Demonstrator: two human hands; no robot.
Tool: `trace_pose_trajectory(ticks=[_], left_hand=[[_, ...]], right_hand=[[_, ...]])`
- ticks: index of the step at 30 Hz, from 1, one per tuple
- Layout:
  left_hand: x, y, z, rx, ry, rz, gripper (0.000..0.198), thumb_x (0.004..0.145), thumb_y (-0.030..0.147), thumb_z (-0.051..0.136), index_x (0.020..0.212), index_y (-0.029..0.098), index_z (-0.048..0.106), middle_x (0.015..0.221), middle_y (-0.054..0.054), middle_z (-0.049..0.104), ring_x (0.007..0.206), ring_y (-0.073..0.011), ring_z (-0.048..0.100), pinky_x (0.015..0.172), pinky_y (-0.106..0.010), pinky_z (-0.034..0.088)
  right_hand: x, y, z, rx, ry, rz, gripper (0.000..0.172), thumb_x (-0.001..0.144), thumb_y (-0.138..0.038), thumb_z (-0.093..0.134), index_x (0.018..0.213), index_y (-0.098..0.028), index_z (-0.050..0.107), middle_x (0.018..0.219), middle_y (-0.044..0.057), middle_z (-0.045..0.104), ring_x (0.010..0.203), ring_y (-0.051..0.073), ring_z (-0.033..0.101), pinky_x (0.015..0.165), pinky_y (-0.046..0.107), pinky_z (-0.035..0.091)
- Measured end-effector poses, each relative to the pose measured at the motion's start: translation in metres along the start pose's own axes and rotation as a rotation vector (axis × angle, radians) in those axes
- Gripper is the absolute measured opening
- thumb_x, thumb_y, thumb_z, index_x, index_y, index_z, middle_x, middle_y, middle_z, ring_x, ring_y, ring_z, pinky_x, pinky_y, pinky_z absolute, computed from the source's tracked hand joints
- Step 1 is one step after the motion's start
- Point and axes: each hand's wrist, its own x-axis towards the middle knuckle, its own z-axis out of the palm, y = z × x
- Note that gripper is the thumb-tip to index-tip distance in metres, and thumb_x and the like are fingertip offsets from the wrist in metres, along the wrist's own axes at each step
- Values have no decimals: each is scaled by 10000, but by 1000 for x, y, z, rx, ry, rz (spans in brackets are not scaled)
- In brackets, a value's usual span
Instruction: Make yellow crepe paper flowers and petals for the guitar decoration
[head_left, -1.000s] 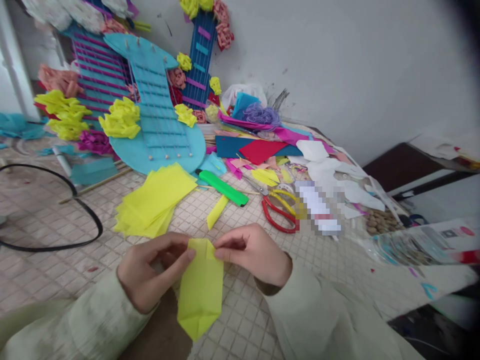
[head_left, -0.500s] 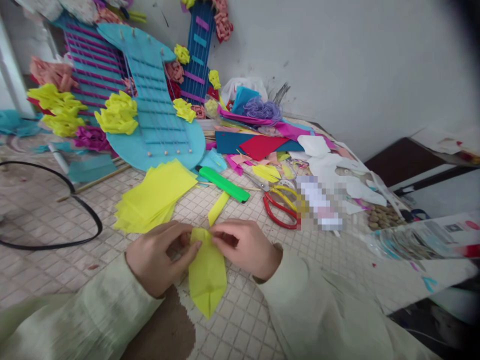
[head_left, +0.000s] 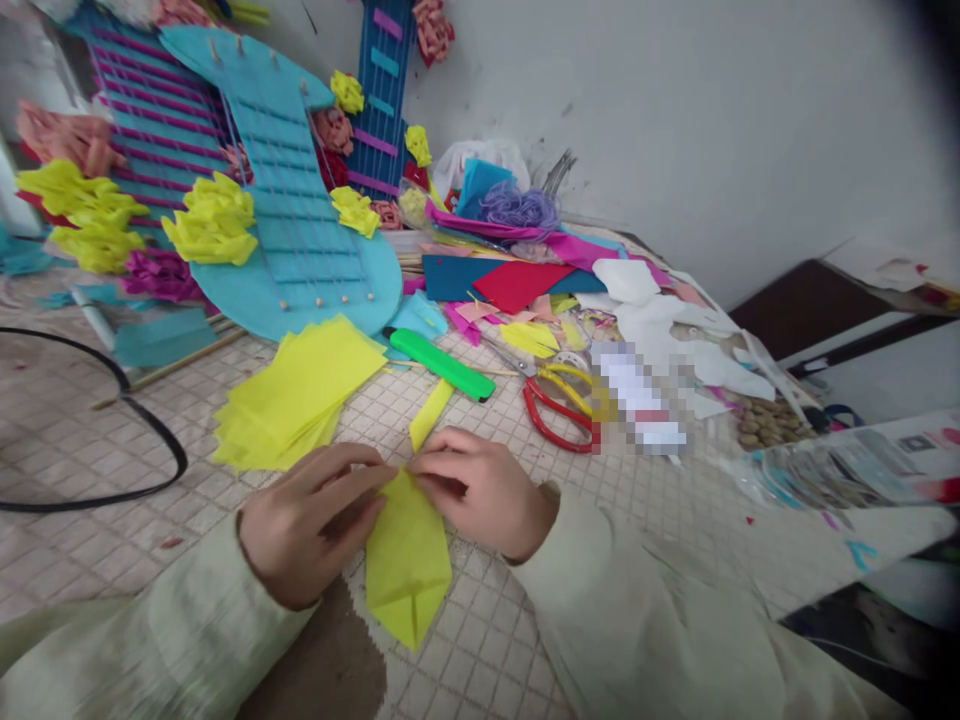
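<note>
Between my hands is a yellow paper sheet point(head_left: 409, 565) with folded, pointed ends; its lower tip points toward me and shows a crease. My left hand point(head_left: 311, 520) pinches the upper left edge of the sheet with thumb and fingers. At the top corner, my right hand point(head_left: 480, 490) has its fingertips closed on the paper, close to the left fingertips. Just beyond my hands lie a narrow yellow paper strip point(head_left: 430, 415) and a green utility knife point(head_left: 442, 363). A stack of yellow paper sheets point(head_left: 300, 390) spreads out beyond my left hand.
Scissors point(head_left: 559, 405) with red and yellow handles lie right of the knife. A blue harp-like board point(head_left: 300, 220) with yellow paper flowers stands behind the stack. A black cable point(head_left: 161, 430) curves at the left. Paper scraps point(head_left: 525, 290) and purple yarn point(head_left: 517, 208) lie at the back.
The top of the yellow sheet has gone from a blunt edge to a narrower point as its upper corners fold in. My fingertips have come closer together. The view has shifted slightly right.
</note>
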Motion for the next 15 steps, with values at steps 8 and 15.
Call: trace_pose_trajectory(ticks=[8, 15], left_hand=[[1, 1, -7, -17, -44, 117, 255, 778, 96, 502, 989, 190, 611, 1017, -53, 598, 858, -168, 552, 779, -309, 451], [-1, 2, -9, -12, -92, 113, 278, 759, 123, 527, 1009, 216, 604, 1026, -32, 662, 934, -198, 570, 845, -329, 460]], right_hand=[[1, -1, 0, -28, -30, -20, 192, 846, -173, 485, 897, -187, 669, 915, 39, 616, 816, 133, 580, 730, 242, 455], [1, 1, 3, -54, -11, -13, 189, 849, -200, 488, 873, -187, 675, 895, 34, 612, 803, 127, 573, 731, 236, 455]])
